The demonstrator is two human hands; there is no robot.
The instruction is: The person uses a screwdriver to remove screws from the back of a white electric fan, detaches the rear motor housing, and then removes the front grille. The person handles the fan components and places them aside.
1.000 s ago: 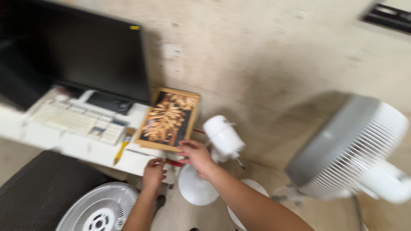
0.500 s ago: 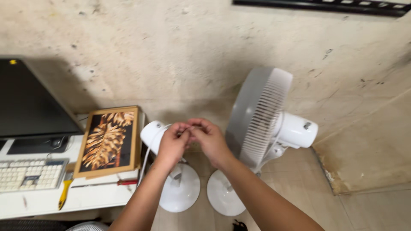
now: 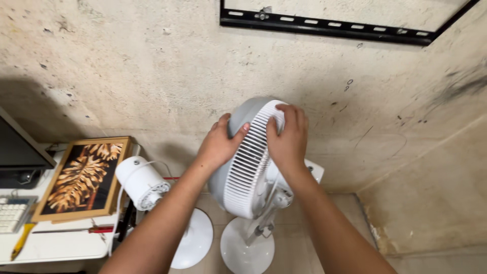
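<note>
Fan head (image 3: 251,162) stands upright on its round base (image 3: 247,251) by the wall, grille edge-on. Left hand (image 3: 219,144) and right hand (image 3: 287,139) clasp opposite faces, fingers spread flat, equally near.

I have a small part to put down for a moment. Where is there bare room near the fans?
Bare floor lies right of the assembled fan, toward the wall corner. The white table has a bare strip below the framed picture, by the screwdriver. It is crowded between the two round bases, and both hands, left hand and right hand, grip the fan.
</note>
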